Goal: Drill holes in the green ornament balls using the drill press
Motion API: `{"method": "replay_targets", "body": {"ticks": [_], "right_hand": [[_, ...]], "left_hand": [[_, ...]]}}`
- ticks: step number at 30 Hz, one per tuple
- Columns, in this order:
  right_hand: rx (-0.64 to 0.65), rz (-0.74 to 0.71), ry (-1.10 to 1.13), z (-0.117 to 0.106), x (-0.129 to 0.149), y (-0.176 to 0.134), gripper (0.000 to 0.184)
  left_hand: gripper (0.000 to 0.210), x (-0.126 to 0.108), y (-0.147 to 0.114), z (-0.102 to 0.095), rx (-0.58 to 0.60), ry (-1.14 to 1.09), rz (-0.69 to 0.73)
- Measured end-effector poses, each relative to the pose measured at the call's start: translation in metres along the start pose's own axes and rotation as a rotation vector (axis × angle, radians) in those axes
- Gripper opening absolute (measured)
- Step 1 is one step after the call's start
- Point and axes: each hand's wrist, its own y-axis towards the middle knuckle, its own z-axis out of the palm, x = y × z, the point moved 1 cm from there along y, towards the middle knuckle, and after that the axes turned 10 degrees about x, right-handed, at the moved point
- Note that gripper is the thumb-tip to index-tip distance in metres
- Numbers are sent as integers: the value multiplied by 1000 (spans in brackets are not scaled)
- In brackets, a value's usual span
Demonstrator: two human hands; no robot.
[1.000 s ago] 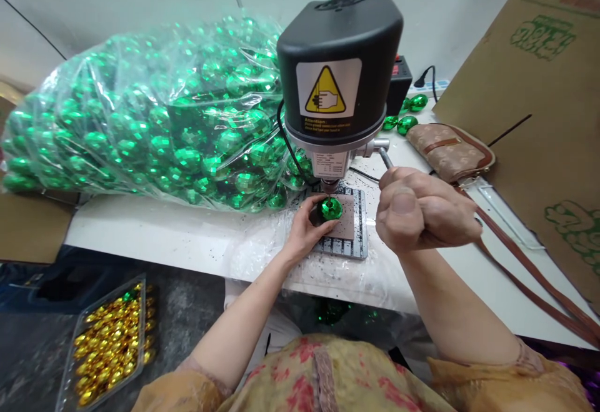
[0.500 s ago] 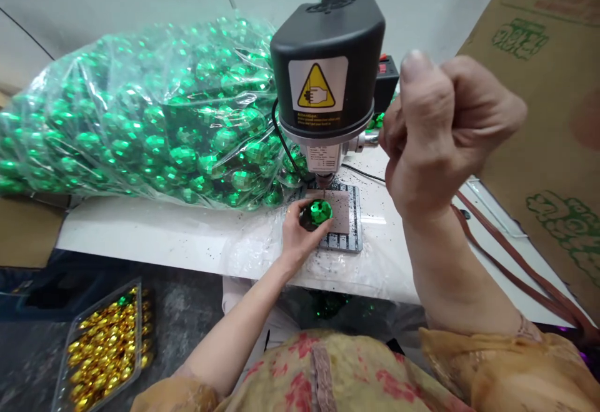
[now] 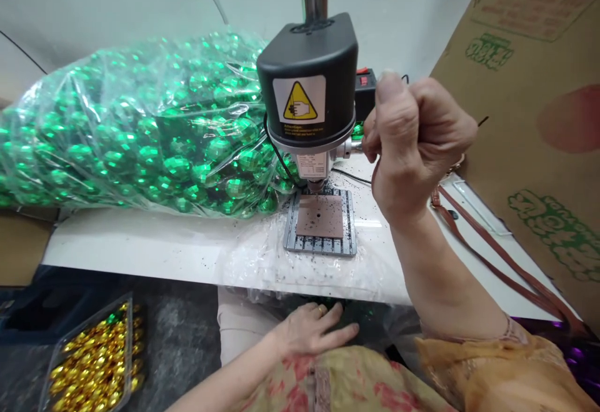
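Note:
My right hand (image 3: 415,143) is closed around the feed handle (image 3: 357,146) of a small black bench drill press (image 3: 307,87). Below its chuck (image 3: 317,185), the slotted metal base (image 3: 320,247) carries a brown square plate (image 3: 323,215) with a dark hole in it. No ball lies on the plate. My left hand (image 3: 319,331) is down at my lap, under the table edge, its fingers spread with no ball visible in them. Green shiny material (image 3: 368,312) shows just beyond those fingertips, mostly hidden.
A big clear bag of green faceted balls (image 3: 140,130) fills the table's left side. A clear box of gold balls (image 3: 94,362) stands lower left. Cardboard (image 3: 529,124) and a brown strap (image 3: 501,259) are at right. Dark shavings and crumpled plastic (image 3: 262,265) surround the base.
My left hand has moved from the plate down to my lap, and the green ball it held is gone from view. My right hand stays on the handle. The view has shifted slightly.

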Motion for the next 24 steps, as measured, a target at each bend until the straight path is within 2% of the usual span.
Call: {"method": "replay_targets", "body": {"ticks": [2,4,9,14,17,24], "right_hand": [[6,-27,17,-1,-1,1,46],[12,-31,18,-1,-3,4,46],[90,22,-14,2,-11,20,46],[106,26,-1,5,-18,29,43],[108,58,53,5,-19,30,42],[135,43,20,4,-16,30,43]], "left_hand": [[34,3,5,-7,-154,-9,17],[30,8,10,-15,-275,-19,-31],[30,31,8,-27,-441,-49,-238],[40,54,1,-24,-505,-99,-439],[40,60,1,-21,-544,-138,-500],[31,51,13,-21,-477,-97,-409]]}}
